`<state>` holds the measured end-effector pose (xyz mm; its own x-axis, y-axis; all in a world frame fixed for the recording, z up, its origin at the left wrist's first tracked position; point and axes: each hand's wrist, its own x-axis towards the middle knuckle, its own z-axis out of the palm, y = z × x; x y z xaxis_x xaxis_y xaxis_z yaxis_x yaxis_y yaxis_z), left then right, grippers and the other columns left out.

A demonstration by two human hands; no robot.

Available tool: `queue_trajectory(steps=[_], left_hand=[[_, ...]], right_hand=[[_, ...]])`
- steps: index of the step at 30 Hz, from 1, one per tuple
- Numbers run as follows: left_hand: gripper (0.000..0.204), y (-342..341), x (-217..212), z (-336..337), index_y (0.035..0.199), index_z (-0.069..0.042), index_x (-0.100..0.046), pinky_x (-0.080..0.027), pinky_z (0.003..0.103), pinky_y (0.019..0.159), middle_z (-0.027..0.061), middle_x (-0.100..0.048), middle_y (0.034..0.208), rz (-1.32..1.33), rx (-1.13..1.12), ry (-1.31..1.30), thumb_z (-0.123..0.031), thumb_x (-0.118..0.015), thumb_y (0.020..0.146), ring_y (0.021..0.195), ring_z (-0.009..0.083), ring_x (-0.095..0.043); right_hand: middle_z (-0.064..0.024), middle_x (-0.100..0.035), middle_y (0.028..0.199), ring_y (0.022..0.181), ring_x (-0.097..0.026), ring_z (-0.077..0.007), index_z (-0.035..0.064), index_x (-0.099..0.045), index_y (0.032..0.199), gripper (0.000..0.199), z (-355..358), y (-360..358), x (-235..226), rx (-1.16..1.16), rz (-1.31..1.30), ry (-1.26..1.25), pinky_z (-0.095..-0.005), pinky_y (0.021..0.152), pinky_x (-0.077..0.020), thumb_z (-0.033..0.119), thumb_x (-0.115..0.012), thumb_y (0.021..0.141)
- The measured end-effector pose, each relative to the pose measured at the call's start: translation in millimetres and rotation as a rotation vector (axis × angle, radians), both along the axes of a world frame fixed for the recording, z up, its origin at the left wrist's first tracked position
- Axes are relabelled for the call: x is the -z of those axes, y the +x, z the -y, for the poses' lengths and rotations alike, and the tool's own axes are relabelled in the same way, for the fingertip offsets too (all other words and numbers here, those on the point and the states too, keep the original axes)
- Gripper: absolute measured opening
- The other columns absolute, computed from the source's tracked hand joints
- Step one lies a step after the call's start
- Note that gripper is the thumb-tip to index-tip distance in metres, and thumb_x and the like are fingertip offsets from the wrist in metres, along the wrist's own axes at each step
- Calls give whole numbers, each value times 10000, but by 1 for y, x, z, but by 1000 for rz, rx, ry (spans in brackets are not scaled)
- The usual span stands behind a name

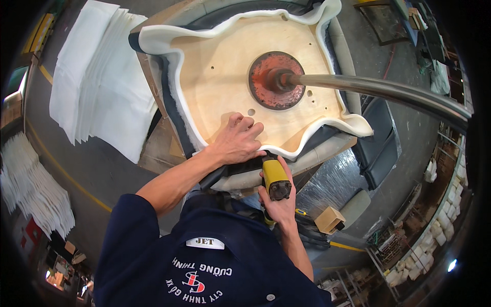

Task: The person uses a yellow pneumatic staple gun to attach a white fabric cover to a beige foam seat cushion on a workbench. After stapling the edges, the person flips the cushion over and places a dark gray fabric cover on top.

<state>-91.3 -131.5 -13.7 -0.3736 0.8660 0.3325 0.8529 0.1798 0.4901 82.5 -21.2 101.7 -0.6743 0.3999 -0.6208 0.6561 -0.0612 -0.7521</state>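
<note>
A pale plywood seat panel (220, 77) lies underside up, ringed by wavy white padding (176, 77) and a dark cover (319, 135). My left hand (238, 140) is at its near edge, fingers bent over the wood and thumb along the dark cover, which it grips. In my right hand (281, 207) is a yellow and black staple gun (276, 176), its nose against the near edge beside my left thumb. My fingers partly hide the contact spot. A round worn red press plate (259, 84) bears on the middle of the panel.
A shiny metal tube (388, 92) runs from the press plate to the right. White padding sheets (97, 77) are stacked at the left, with another pile (36, 184) below. Dark cushioned pieces (377, 146) and a small wooden box (329, 220) are at the right.
</note>
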Motion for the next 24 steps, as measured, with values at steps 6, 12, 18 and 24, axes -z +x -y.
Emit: queue_trajectory(steps=[6, 12, 18, 24], left_hand=[[348, 1, 4, 3, 673, -143, -690, -346, 503, 957, 61, -585, 1048, 29, -6, 10, -470, -800, 717, 1036, 288, -486], [306, -1, -7, -1, 721, -109, -746, -360, 483, 953, 91, -608, 1105, -54, -6, -42, -405, -769, 798, 1123, 313, -503], [315, 4, -28, 3, 823, -113, -709, -359, 491, 980, 81, -564, 1082, -45, -21, -175, -423, -742, 868, 1133, 316, -491], [342, 11, -33, 12, 871, -124, -624, -372, 487, 977, 92, -547, 1103, 22, -136, -253, -440, -756, 871, 1135, 329, -480]], right_hand=[[-56, -692, 953, 665, -627, -116, 98, -383, 1577, 829, 6, -25, -10, 77, 83, -32, -277, 608, -538, -71, -664, 816], [-75, -659, 917, 579, -621, -147, 103, -409, 1554, 792, -4, -31, -13, 140, 61, -107, -309, 551, -545, -76, -626, 814], [-94, -692, 1016, 592, -625, -143, 138, -401, 1574, 839, -21, 16, -9, 210, -123, -197, -304, 556, -546, -80, -645, 801], [-114, -705, 1079, 614, -635, -130, 111, -364, 1599, 884, -58, 94, -4, 192, -224, -88, -285, 577, -557, -94, -660, 791]])
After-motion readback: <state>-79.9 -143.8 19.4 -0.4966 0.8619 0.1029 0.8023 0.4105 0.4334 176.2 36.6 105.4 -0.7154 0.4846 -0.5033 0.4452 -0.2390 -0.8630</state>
